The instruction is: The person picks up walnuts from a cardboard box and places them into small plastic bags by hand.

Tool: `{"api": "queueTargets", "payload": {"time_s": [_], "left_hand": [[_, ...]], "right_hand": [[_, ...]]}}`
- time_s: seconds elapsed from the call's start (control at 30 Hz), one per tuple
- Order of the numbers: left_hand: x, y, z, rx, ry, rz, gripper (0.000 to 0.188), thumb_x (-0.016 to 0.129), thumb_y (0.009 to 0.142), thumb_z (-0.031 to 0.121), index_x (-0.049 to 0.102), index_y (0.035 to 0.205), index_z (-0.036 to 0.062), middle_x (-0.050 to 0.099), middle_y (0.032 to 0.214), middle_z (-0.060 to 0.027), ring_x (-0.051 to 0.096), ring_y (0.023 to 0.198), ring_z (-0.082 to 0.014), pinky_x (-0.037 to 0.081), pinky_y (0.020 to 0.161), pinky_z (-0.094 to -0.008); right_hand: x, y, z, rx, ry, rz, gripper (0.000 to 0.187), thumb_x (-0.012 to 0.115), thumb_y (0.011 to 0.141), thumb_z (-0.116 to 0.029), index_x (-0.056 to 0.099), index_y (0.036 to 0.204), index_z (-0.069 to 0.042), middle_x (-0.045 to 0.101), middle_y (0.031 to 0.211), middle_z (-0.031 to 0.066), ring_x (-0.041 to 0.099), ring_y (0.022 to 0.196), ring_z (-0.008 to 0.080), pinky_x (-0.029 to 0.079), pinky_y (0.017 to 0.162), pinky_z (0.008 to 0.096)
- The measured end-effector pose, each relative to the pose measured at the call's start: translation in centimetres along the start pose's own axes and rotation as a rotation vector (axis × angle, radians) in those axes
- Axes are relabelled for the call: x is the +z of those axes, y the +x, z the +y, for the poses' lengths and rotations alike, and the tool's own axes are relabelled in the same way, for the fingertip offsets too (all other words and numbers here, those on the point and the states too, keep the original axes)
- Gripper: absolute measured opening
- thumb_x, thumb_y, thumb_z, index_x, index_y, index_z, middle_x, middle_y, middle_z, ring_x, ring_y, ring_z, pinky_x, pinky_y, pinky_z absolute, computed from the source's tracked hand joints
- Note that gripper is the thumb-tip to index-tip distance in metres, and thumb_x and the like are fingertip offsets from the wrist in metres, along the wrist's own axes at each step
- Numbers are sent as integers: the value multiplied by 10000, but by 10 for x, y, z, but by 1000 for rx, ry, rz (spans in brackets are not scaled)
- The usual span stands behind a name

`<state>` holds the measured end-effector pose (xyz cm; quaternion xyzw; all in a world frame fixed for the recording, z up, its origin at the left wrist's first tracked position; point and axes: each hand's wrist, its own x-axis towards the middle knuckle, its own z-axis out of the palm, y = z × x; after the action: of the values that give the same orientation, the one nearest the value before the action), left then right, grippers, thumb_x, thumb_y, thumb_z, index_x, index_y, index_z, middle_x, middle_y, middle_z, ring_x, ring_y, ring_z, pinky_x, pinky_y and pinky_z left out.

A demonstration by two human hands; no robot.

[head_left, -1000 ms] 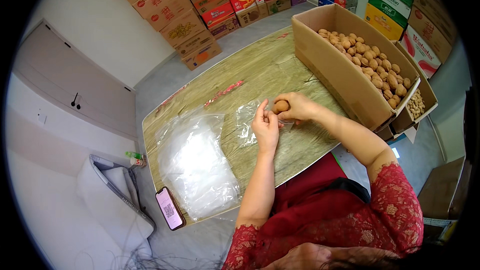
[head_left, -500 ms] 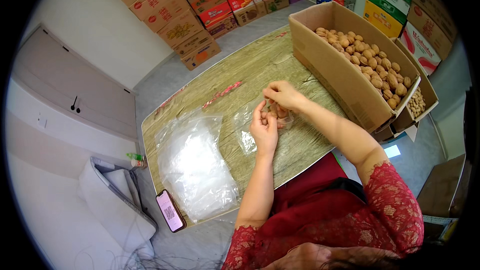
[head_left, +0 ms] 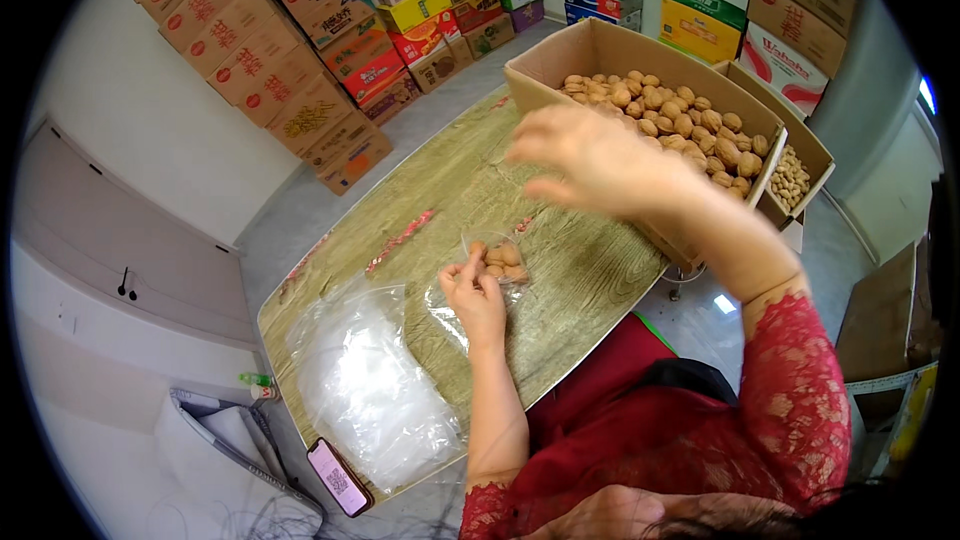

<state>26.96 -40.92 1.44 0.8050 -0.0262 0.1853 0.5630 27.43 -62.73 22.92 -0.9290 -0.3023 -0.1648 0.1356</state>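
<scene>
My left hand (head_left: 474, 298) holds the edge of a small clear plastic bag (head_left: 446, 318), its fingers closed at the bag's mouth. Several walnuts (head_left: 503, 262) sit inside this bag on the table. My right hand (head_left: 590, 158) is raised in front of an open cardboard box (head_left: 548, 62) and blurred by motion. Its thumb stands apart from the fingers, and I see nothing held there. A heap of walnuts (head_left: 690, 125) fills much of the box, partly hidden behind my right hand and forearm.
A pile of clear plastic bags (head_left: 375, 390) lies on the wood-patterned table (head_left: 430, 230), with a phone (head_left: 338, 478) at its near left corner. Another box (head_left: 815, 155) behind the walnuts holds peanuts (head_left: 790, 178). Stacked cartons (head_left: 265, 85) line the far wall.
My right hand has left the small bag and moved up and right to the walnut box. The left hand stays at the bag, whose walnuts are now uncovered. The view has shifted.
</scene>
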Motion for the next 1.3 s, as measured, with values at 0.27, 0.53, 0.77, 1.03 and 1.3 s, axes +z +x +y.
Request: {"api": "queueTargets", "payload": {"time_s": [0.27,0.53,0.77,1.03,1.3], "left_hand": [[4,0,14,164,203,20,440,478,776,-44,604,1198,-41,522,1273,-245,617,1013,-337,508,859,-378],[-3,-1,17,144,105,73,409,524,794,-29,585,1195,-74,560,1270,-215,617,1041,-280,511,829,-322],[5,1,-3,176,45,86,441,554,798,-21,560,1237,-54,558,1270,-181,630,832,-172,502,652,-251],[4,-2,16,2,-225,29,517,512,780,-70,532,1295,-27,536,1294,-131,580,708,-67,495,589,-219],[-3,0,27,-107,-807,12,591,447,808,-91,440,1392,4,652,871,-58,524,565,-53,458,527,-200]], "right_hand": [[-34,-43,186,718,-360,-710,828,715,729,-497,398,1400,-131,584,1203,189,602,1063,321,509,865,423],[-6,-55,189,787,-15,-562,999,765,598,-493,339,1451,-193,415,1371,224,519,1162,370,460,951,471],[15,-61,215,720,-174,-580,883,723,625,-477,412,1399,-190,393,1401,175,414,1266,357,415,995,484],[15,-63,216,693,-145,-500,596,687,733,-314,542,1290,-160,591,1205,168,556,1123,312,442,960,391],[31,-47,218,742,-228,-653,489,670,736,-273,617,1207,-150,625,1166,163,585,1091,312,471,906,407]]}}
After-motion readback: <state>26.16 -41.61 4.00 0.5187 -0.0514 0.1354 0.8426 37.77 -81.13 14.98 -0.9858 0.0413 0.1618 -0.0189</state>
